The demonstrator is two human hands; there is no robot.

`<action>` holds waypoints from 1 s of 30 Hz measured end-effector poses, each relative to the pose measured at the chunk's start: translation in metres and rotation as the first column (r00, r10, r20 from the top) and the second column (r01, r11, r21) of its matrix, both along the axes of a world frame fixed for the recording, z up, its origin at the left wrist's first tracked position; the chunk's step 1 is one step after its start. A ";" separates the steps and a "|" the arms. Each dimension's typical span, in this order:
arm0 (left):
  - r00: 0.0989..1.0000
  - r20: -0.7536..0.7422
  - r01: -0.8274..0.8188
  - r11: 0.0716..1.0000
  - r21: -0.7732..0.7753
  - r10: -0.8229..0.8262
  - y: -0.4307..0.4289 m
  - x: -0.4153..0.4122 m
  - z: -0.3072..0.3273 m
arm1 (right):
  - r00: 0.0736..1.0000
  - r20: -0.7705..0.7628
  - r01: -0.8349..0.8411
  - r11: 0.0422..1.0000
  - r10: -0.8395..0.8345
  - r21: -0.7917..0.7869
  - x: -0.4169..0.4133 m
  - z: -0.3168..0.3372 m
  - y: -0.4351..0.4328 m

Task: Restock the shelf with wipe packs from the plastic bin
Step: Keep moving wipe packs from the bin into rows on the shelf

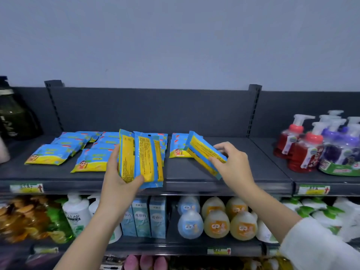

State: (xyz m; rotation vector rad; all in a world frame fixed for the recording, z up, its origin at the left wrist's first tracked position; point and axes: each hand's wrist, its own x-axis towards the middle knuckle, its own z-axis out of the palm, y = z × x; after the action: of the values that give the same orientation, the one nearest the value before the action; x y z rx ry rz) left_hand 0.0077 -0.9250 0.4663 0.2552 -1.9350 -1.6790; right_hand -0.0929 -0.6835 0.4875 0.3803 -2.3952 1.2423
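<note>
Left hand [120, 178] curls round a bundle of wipe packs [140, 156], thumb across their lower front, holding them upright on end over the front edge of the shelf [253, 164]. At 3 o'clock of it, the right hand [231, 164] pinches a single pack [202, 151] between thumb and fingertips, tilted with its far end raised, just above the shelf board. Directly behind this one, at 11 o'clock, a flat pack [177, 148] lies face up, partly hidden by it. More flat packs [64, 149] lie in overlapping rows at 9 to 10 o'clock of the left hand, filling that side. Pump bottles [311, 145], red and purple, crowd the shelf at 3 o'clock, well apart from the right hand. A dark jug [13, 117] stands at the far 9 o'clock edge. Below, at 6 o'clock, blue boxes [144, 217] and egg-shaped bottles [214, 217] sit behind both forearms
</note>
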 end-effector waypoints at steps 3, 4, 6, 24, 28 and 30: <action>1.000 -0.011 -0.003 1.000 0.012 0.003 -0.008 -0.011 0.004 | 0.996 -0.082 0.058 0.980 -0.043 0.189 -0.018 0.004 -0.011; 1.000 -0.017 -0.009 1.000 0.014 0.009 -0.010 -0.015 0.005 | 0.990 -0.130 0.086 0.955 -0.051 0.284 -0.026 0.004 -0.013; 1.000 -0.021 -0.012 1.000 0.021 0.013 -0.014 -0.027 0.007 | 0.977 -0.212 0.112 0.888 -0.017 0.446 -0.044 0.006 -0.018; 0.993 -0.036 -0.106 0.993 0.061 0.108 -0.019 -0.138 0.017 | 0.891 0.114 -0.401 0.646 0.439 0.649 -0.160 -0.013 -0.029; 0.994 -0.038 -0.102 0.994 0.047 0.103 -0.019 -0.143 0.018 | 0.895 0.222 -0.438 0.672 0.386 0.597 -0.167 -0.008 -0.033; 0.994 -0.042 -0.095 0.994 0.046 0.097 -0.020 -0.145 0.020 | 0.891 0.261 -0.451 0.664 0.371 0.596 -0.165 -0.004 -0.038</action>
State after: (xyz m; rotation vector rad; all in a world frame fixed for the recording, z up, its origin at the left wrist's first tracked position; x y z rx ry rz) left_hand -0.1369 -0.9451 0.4861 0.3202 -1.8267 -1.6524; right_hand -0.2582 -0.7210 0.4839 1.1473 -2.8970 0.5265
